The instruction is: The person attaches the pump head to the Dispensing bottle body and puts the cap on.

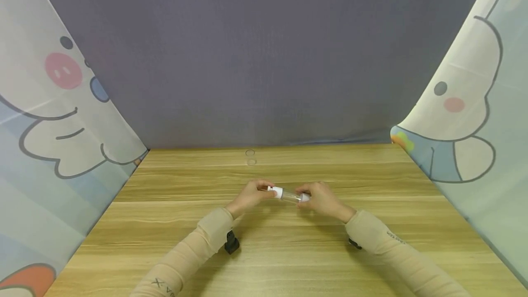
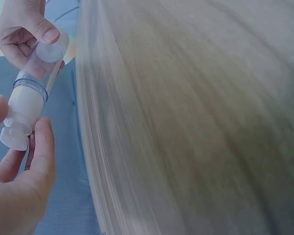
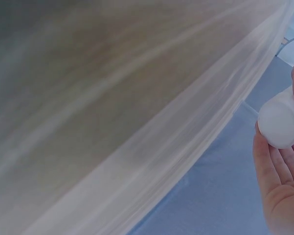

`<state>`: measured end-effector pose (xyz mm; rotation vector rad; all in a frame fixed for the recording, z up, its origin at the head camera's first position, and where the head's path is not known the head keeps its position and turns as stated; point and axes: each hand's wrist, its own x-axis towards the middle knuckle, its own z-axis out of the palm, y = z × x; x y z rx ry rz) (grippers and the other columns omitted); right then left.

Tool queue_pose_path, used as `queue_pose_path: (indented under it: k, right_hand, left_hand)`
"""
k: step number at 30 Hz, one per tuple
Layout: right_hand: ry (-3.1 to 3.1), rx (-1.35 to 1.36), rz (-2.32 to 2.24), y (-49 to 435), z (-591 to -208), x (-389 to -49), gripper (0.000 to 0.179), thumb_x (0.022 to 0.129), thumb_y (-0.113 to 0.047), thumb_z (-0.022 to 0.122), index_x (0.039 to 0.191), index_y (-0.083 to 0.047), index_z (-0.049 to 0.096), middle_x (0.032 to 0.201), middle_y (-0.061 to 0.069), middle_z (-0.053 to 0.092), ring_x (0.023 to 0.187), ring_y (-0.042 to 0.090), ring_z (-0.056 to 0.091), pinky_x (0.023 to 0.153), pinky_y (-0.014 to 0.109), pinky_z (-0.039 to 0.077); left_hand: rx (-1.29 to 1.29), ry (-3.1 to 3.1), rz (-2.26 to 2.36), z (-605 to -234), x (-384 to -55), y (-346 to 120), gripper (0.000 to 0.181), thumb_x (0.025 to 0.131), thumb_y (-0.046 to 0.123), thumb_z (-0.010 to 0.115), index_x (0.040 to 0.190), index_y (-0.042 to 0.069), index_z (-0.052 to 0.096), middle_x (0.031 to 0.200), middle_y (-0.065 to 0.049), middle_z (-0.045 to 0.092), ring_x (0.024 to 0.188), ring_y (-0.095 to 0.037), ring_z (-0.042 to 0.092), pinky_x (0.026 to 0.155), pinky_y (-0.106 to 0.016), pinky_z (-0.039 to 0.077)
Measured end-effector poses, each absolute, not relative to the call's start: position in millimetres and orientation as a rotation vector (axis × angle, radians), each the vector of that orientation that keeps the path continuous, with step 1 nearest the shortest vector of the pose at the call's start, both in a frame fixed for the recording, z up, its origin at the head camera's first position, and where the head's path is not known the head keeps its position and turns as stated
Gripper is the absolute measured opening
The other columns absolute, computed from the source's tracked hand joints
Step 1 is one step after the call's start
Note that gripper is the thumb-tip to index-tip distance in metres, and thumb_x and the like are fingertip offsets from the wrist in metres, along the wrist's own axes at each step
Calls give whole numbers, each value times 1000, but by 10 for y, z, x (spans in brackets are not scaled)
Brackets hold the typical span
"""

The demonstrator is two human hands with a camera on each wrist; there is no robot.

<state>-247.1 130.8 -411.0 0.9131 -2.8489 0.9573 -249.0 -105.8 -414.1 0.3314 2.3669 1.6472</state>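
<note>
A clear cylindrical bottle [image 1: 291,196] with white parts at both ends is held above the table, slightly tilted. My left hand [image 1: 252,195] pinches its white top [image 2: 25,104] between thumb and fingers. In the left wrist view that top narrows to a small white end piece [image 2: 14,138]. My right hand [image 1: 323,200] grips the opposite end, thumb on the clear wall. From the right wrist view the round white base [image 3: 279,125] faces the camera, with fingers around it. Whether the top is fully seated on the clear body cannot be told.
Two thin rings, a dark-rimmed one [image 1: 250,152] and a clear one [image 1: 251,162], lie near the back of the wooden table [image 1: 185,178]. A grey curtain [image 1: 264,58] hangs behind, and cartoon-printed cloths [image 1: 466,104] flank both sides.
</note>
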Motion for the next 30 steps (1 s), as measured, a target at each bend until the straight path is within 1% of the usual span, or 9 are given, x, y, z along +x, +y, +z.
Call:
queue_pose_path:
  k: [5, 9, 15, 22, 26, 30]
  right_hand:
    - [-2861, 898, 951, 1293, -4114, -2475, 45, 71, -20, 78, 109, -1, 65, 98, 10, 69, 76, 11, 62, 65, 24, 53]
    - [-2866, 902, 963, 1289, -4115, -2476, 46, 71, -20, 77, 110, 0, 64, 99, 10, 68, 77, 12, 62, 65, 25, 53]
    - [-2873, 894, 975, 1285, -4107, -2467, 46, 72, -19, 77, 111, 0, 64, 101, 12, 68, 79, 14, 62, 67, 28, 54]
    - [-2874, 885, 999, 1279, -4105, -2466, 46, 72, -18, 77, 111, 1, 63, 101, 12, 68, 77, 11, 60, 66, 27, 53]
    - [-2854, 926, 1003, 1288, -4106, -2468, 45, 72, -17, 77, 111, 3, 63, 101, 13, 68, 77, 11, 60, 67, 26, 53]
    - [-2820, 985, 1000, 1298, -4096, -2469, 45, 71, -16, 77, 109, 4, 63, 100, 16, 68, 77, 13, 61, 66, 26, 54]
  left_hand:
    - [336, 2352, 1636, -4151, -2495, -1070, 44, 86, 28, 64, 119, -1, 57, 117, -15, 54, 97, -22, 55, 86, -42, 50]
    - [337, 2342, 1635, -4142, -2491, -1077, 45, 85, 29, 65, 118, -1, 57, 122, -15, 51, 101, -23, 54, 88, -41, 50]
    - [332, 2300, 1662, -4153, -2502, -1076, 43, 85, 23, 66, 117, -4, 57, 114, -17, 54, 93, -20, 59, 88, -39, 51]
    - [273, 2372, 1632, -4145, -2497, -1063, 40, 83, 28, 68, 114, 5, 62, 108, -10, 58, 91, -18, 55, 81, -36, 51]
    - [266, 2394, 1633, -4141, -2494, -1052, 37, 82, 26, 69, 113, 7, 63, 105, -9, 60, 90, -18, 56, 81, -35, 51]
    - [285, 2421, 1622, -4151, -2488, -1046, 38, 81, 26, 70, 113, 7, 63, 107, -8, 61, 91, -17, 57, 81, -33, 51]
